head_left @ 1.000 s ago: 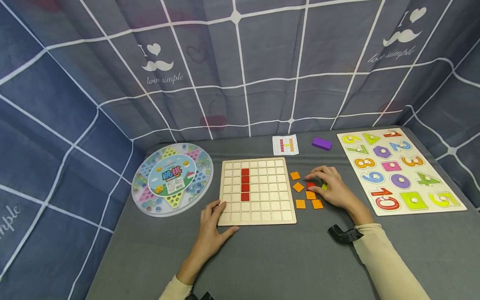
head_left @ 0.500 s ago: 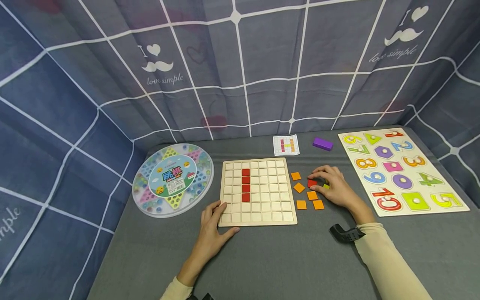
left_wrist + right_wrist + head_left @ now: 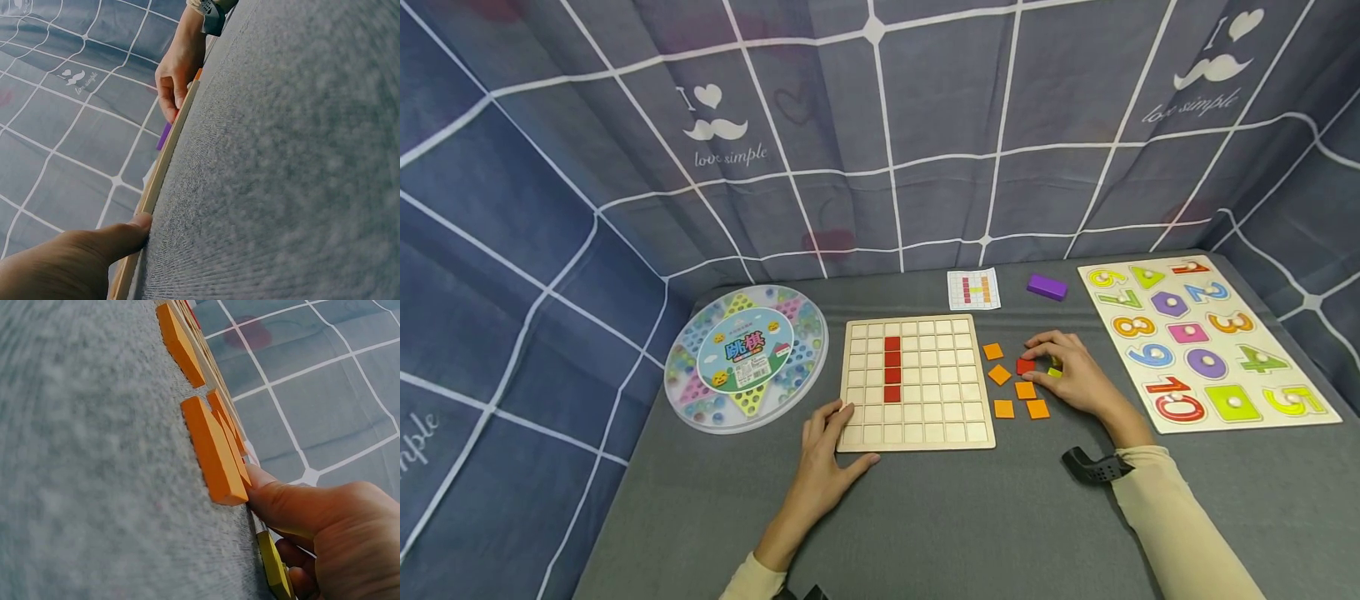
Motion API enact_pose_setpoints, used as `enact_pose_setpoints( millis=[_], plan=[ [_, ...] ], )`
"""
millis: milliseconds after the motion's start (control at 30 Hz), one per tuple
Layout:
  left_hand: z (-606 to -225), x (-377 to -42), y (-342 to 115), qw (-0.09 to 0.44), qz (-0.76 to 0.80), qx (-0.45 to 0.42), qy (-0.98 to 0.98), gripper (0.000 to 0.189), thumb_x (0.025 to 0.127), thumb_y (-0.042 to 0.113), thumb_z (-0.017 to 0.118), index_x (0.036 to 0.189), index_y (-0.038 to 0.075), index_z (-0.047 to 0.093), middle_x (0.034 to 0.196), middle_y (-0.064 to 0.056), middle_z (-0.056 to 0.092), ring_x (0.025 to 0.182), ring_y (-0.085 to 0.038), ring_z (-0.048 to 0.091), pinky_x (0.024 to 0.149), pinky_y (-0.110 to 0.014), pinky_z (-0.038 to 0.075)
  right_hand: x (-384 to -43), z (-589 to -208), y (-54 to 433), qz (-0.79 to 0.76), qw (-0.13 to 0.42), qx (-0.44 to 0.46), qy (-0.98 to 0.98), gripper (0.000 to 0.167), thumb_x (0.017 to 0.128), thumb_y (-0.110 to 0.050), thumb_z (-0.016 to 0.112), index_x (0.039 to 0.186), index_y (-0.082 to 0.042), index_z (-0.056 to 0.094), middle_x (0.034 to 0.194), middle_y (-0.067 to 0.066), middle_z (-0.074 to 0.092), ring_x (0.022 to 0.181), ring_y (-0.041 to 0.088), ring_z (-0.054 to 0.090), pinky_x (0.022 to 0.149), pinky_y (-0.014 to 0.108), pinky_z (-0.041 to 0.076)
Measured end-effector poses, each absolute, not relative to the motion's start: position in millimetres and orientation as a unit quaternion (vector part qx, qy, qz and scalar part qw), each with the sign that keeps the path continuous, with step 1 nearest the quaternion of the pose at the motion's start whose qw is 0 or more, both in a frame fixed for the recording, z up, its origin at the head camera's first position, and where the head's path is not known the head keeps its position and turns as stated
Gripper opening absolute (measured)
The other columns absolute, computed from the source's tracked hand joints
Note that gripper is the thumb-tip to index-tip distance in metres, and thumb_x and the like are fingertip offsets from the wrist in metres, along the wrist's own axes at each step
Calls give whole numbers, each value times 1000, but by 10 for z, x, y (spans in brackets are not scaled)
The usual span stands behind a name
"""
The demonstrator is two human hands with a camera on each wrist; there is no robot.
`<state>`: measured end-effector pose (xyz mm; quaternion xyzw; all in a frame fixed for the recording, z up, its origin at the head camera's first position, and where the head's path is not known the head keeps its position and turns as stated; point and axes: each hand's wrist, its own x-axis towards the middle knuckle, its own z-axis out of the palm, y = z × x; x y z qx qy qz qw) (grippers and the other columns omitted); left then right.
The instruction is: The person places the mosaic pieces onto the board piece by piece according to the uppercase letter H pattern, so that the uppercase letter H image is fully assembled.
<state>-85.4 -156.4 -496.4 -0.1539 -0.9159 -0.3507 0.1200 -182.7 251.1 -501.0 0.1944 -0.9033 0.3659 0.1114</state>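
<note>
Right hand point(image 3: 1070, 375) is pinching a red square tile point(image 3: 1026, 367), likely light, stiff, best edge-held, at the pale wooden grid board's point(image 3: 933, 392) three o'clock.

"What shifts on the tabletop?"
"The red tile point(image 3: 1026, 367) now lies slightly farther from the nearest orange tile point(image 3: 1025, 390)."
"And the right hand point(image 3: 1070, 372)?"
"It draws slightly rightward, thumb and forefinger now at the red tile's edges."

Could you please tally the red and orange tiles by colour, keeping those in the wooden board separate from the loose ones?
Red tiles in the wooden board: 4
Loose red tile at the right hand: 1
Loose orange tiles: 5
Total: 10
</note>
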Motion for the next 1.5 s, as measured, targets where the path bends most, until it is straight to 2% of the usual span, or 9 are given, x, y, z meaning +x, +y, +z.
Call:
enact_pose_setpoints(
  millis=[367, 733, 1500],
  plan=[
    [-4945, -851, -1564, 114, -355, -148, -916, 80, 72, 25, 88, 139, 4, 51, 140, -21, 44, 123, -35, 40, 96, -54, 41, -1841, -5008, 2513, 363, 116, 199, -903, 26, 74, -4, 84, 97, -5, 72, 114, 12, 62, 102, 26, 46, 88, 43, 28],
    [-4979, -857, -1582, 130, -352, -165, -912, 82, 70, 26, 89, 139, 5, 51, 141, -21, 44, 124, -35, 41, 97, -53, 42, -1849, -4997, 2508, 360, 110, 191, -906, 24, 75, -6, 83, 97, -6, 73, 114, 11, 61, 105, 28, 44, 90, 46, 27],
    [-4967, -851, -1576, 120, -353, -162, -914, 80, 72, 26, 88, 139, 4, 51, 141, -21, 43, 122, -35, 41, 94, -54, 43, -1826, -5014, 2505, 363, 116, 188, -905, 23, 76, -6, 83, 97, -5, 73, 114, 12, 62, 103, 28, 45, 88, 45, 27]
  ],
)
